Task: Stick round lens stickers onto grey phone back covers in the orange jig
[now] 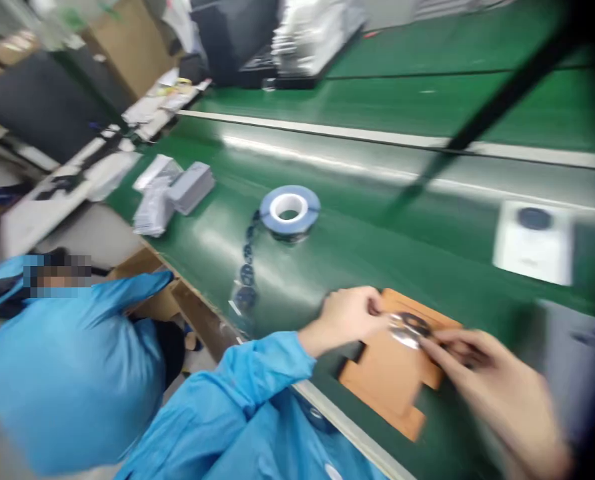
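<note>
The orange die-cut sheet [385, 387] lies flat on the green table [377, 247], close to its near edge, with a dark disc [417, 323] and a shiny clear film [402, 335] at its upper part. The work in hand looks like fine handling of disc and film. The right hand [502, 383] has thumb and finger brought nearly together at their right side, seemingly pinching the film's edge, though blur hides the exact grip. The left hand [350, 315] is partly curled, its fingertips at the film's left side over the sheet; whether it grips or only steadies, I cannot tell. Such thin material calls for a light pinch, a steady sheet and care against creasing or skewing. Toward the far edge stands a blue roll with a white core [307, 201], its strip of dark discs [247, 275] trailing toward the near edge. Farther right are a white panel bearing a dark disc [510, 257] and a grey piece [577, 367].
</note>
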The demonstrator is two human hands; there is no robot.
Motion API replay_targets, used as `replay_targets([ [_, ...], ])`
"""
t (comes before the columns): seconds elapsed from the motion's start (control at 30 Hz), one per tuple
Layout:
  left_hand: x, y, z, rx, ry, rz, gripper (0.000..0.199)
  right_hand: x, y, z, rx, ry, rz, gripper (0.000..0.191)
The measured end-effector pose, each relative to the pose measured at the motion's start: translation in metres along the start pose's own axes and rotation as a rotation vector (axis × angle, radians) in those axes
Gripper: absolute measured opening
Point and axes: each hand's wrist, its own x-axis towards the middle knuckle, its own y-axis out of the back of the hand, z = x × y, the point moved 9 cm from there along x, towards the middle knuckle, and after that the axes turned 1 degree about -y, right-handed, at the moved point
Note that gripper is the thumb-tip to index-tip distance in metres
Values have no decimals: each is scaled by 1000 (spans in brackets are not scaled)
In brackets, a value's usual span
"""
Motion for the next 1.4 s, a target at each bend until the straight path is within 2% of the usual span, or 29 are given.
replay_targets([
  [0.07,2,-1,-2,0,-20,47,12,-16,33,7,64,-48,12,37],
  [0.13,6,-5,-3,-19,-52,47,9,-24,42,4,142,-67,11,34],
  [0.3,9,-5,0,-40,-63,11,13,-23,38,-1,205,-77,65,24],
  [0.47,5,-1,6,18,-46,55,20,-26,40,0,233,-76,53,19],
  [0.67,7,-3,6,53,-53,54,20,-26,39,7,277,-121,41,24],
  [0.9,5,-2,8,53,-46,53,20,-30,36,19,548,-268,-29,33],
  [1.17,5,-3,6,92,-43,63,19,-22,39,17,317,-313,18,28],
  [1.4,1,-2,7,98,-58,70,15,-20,38,13,361,-295,-12,23],
])
